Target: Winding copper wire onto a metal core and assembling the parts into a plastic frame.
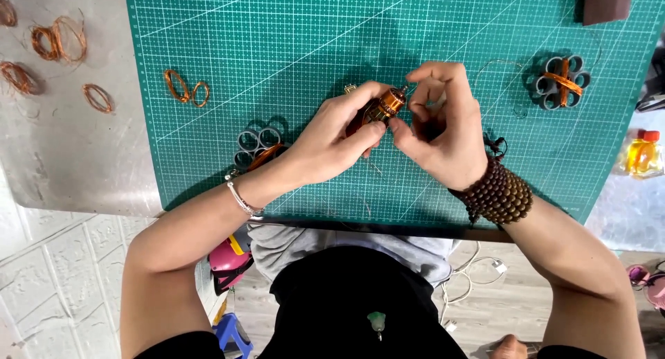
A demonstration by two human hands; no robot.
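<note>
My left hand (332, 141) grips a small motor armature wound with copper wire (385, 106) above the green cutting mat (291, 40). My right hand (440, 123) is at the armature's tip, thumb and fingers pinched around something too thin to make out, perhaps a fine wire. A silver bracelet circles my left wrist; several strands of brown beads (499, 195) wrap my right wrist.
A grey winding former with copper wire (562, 82) lies at the mat's right, another grey former (255, 146) by my left wrist. Copper wire loops (185, 87) lie on the mat, more loops (59, 42) on the grey table left. A small yellow bottle (643, 155) stands right.
</note>
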